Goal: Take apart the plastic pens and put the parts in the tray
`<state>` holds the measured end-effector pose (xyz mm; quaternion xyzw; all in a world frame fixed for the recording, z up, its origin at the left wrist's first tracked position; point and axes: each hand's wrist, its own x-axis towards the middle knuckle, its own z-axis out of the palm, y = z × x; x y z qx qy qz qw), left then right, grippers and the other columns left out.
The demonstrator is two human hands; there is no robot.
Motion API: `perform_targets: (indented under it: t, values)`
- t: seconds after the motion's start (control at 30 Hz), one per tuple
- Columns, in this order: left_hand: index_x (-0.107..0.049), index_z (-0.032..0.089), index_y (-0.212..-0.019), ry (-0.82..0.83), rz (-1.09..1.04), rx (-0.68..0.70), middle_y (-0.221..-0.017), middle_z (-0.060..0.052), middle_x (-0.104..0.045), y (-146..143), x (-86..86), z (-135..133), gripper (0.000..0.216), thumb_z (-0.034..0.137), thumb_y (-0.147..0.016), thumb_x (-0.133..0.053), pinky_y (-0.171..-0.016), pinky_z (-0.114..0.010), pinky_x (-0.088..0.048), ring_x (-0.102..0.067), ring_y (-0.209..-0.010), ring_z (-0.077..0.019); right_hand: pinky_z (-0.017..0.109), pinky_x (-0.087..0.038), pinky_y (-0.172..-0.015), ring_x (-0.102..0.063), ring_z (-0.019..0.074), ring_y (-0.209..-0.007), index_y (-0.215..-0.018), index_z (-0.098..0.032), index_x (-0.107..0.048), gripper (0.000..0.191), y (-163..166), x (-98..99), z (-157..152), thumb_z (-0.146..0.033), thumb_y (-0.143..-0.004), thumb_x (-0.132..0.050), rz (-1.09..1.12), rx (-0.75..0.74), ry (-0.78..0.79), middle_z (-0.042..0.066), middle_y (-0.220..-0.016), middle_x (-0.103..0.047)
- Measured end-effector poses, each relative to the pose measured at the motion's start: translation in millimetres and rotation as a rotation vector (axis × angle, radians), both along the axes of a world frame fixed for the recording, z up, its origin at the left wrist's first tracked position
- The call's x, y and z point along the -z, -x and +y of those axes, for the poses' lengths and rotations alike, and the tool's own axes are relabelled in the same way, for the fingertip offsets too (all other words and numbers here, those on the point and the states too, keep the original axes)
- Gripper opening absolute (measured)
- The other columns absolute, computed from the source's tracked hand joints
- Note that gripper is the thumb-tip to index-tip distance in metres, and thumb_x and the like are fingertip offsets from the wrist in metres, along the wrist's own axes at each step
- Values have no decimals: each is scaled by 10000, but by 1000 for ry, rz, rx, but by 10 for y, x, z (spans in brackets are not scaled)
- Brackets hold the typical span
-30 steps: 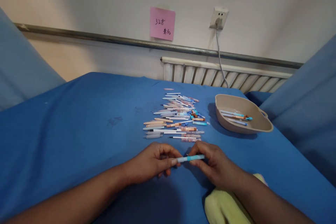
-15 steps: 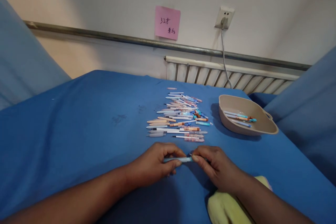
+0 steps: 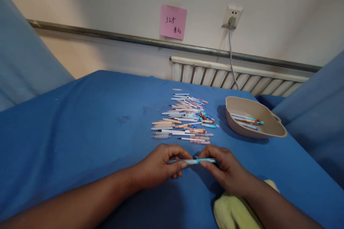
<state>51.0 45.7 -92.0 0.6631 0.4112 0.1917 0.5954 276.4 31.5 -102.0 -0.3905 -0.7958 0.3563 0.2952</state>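
Low over the blue cloth, a pale blue pen (image 3: 191,161) with a turquoise section lies level between my two hands. Its left part is pinched between the thumb and fingers of my left hand (image 3: 168,162). My right hand (image 3: 224,166) grips the turquoise part from the other side, thumb below and fingers above. Just beyond both hands spreads a pile of pen parts (image 3: 185,114): barrels in pale blue, peach and grey, white refills, and printed or coloured pieces. The fingertips hide some of the pen.
A beige basin (image 3: 255,136) with several pens in it stands to the right of the pile. Yellow-green fabric (image 3: 233,211) lies under my right forearm. Behind the blue-covered table (image 3: 80,121) are a radiator (image 3: 200,75), a metal rail (image 3: 129,38) and a plugged-in socket (image 3: 232,17).
My right fingers have shifted slightly right along the pen, and more of its turquoise end now shows. The left hand keeps its pinch. The whole view has moved a little.
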Motion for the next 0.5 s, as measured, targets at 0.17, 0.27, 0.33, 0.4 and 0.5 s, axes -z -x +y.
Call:
perform_targets:
  t: [0.17, 0.27, 0.33, 0.4, 0.5]
  values:
    - [-651, 155, -999, -144, 93, 120, -760, -1, -616, 20, -39, 10, 216, 272, -881, -514, -603, -212, -452, -579, -628, -113, 236, -407, -636, -572, 130, -681, -839, -199, -586, 132, 20, 7, -8, -259, -922, -501, -74, -8, -17, -2, -744, -633]
    - [-631, 195, -1097, -326, 164, 223, -864, -22, -623, 16, -72, 4, 249, 251, -920, -465, -691, -234, -450, -596, -698, -134, 239, -407, -643, -582, 133, -695, -872, -204, -582, 155, 40, 18, -19, -285, -942, -470, -146, -29, -26, 3, -766, -643]
    - [-632, 218, -1100, -433, 203, 265, -899, -33, -623, 7, -78, -4, 250, 253, -933, -449, -754, -247, -435, -597, -787, -165, 248, -410, -657, -592, 144, -727, -912, -205, -581, 170, 37, 23, -22, -305, -953, -450, -205, -58, -35, 15, -795, -650]
    - [-638, 225, -1080, -481, 226, 284, -900, -39, -624, 1, -73, -4, 253, 258, -946, -425, -787, -249, -420, -586, -859, -188, 259, -414, -676, -600, 157, -767, -952, -205, -579, 180, 10, 16, -17, -320, -957, -441, -249, -80, -47, 31, -841, -657]
    - [-625, 230, -1107, -473, 235, 296, -936, -41, -625, 16, -55, 22, 270, 259, -957, -403, -802, -248, -411, -578, -886, -191, 261, -418, -680, -603, 162, -781, -980, -213, -572, 181, -73, -28, 8, -333, -959, -438, -263, -73, -34, 35, -871, -661]
